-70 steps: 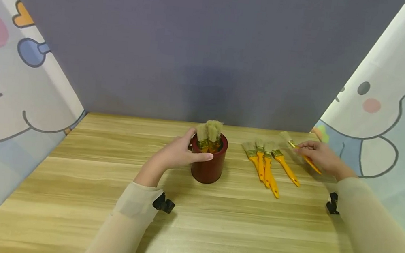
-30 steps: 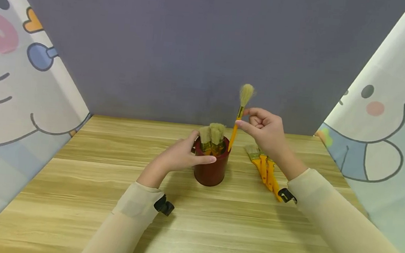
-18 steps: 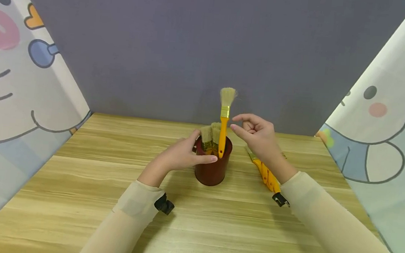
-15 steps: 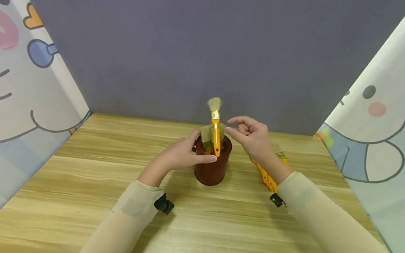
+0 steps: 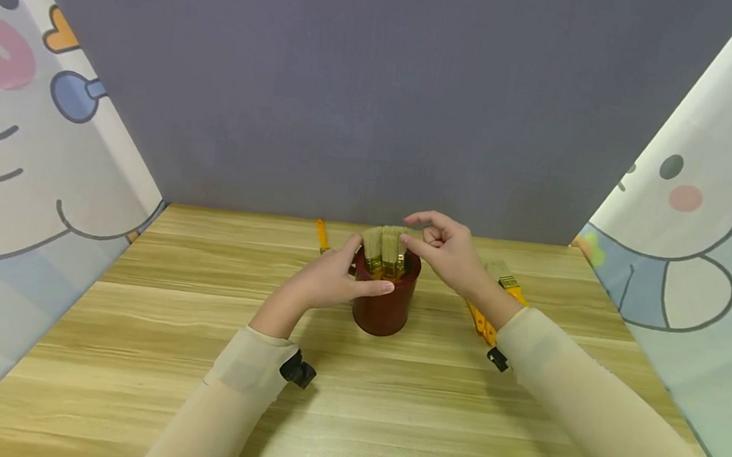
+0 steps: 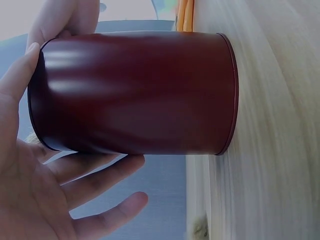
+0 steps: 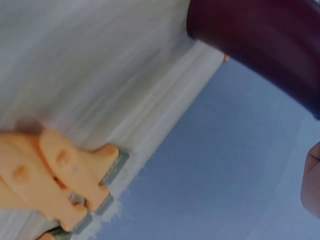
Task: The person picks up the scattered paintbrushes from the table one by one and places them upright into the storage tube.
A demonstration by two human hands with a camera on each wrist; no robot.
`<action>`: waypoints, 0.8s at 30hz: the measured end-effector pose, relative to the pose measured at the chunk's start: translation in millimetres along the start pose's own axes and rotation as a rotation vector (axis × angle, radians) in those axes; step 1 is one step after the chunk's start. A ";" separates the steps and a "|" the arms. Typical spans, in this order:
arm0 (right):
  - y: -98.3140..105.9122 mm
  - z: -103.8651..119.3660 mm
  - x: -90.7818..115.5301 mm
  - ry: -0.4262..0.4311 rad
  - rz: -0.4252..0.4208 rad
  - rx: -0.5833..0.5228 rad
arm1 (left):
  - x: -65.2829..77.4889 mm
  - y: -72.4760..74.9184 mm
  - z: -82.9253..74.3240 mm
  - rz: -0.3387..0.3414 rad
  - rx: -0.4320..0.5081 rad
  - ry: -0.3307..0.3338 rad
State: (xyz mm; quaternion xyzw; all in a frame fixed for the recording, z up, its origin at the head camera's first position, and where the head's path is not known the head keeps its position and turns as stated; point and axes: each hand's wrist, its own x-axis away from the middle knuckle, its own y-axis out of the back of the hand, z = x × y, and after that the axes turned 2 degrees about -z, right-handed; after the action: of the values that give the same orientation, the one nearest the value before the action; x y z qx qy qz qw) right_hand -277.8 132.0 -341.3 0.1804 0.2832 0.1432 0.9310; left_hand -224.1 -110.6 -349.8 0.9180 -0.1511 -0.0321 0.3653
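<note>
A dark red can (image 5: 381,311) stands upright on the table, with several paintbrushes (image 5: 390,249) in it, bristles up. My left hand (image 5: 328,280) holds the can at its rim, thumb in front; in the left wrist view its fingers (image 6: 107,180) lie along the can's side. My right hand (image 5: 450,248) hovers at the can's right, thumb and index finger apart beside the bristles. Whether they touch is unclear. One paintbrush (image 5: 322,233) with a yellow handle lies behind my left hand, mostly hidden.
To the right, under my right forearm, several yellow-handled paintbrushes (image 5: 482,324) lie in a pile, partly hidden; their handles (image 7: 65,165) fill the right wrist view's lower left. A grey panel (image 5: 378,97) closes off the table's back edge.
My right hand brought a paintbrush from the right to the can and let go. The brush tipped left over the rim and now lies behind my left hand. My left hand stays on the can.
</note>
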 end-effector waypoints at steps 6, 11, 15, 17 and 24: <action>11.8 -3.8 -9.1 -0.035 -0.010 0.019 | 0.6 0.7 0.2 0.000 -0.010 0.004; 25.1 -12.7 -12.2 -0.085 -0.022 0.071 | 0.5 1.2 0.7 0.010 -0.019 0.021; 36.3 -19.0 -12.2 -0.141 -0.008 0.119 | 1.7 1.3 3.0 0.008 -0.034 0.035; 41.3 -20.3 -11.7 -0.163 0.000 0.140 | 2.3 1.2 4.7 0.003 -0.032 0.032; 52.0 -23.4 -10.3 -0.213 0.033 0.167 | 4.7 1.1 8.5 -0.005 -0.019 0.012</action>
State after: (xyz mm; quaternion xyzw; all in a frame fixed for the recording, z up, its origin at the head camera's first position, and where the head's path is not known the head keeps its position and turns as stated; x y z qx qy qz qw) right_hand -308.2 180.7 -332.9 0.2761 0.1908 0.1145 0.9350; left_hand -221.4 -118.4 -355.0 0.9150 -0.1463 -0.0291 0.3748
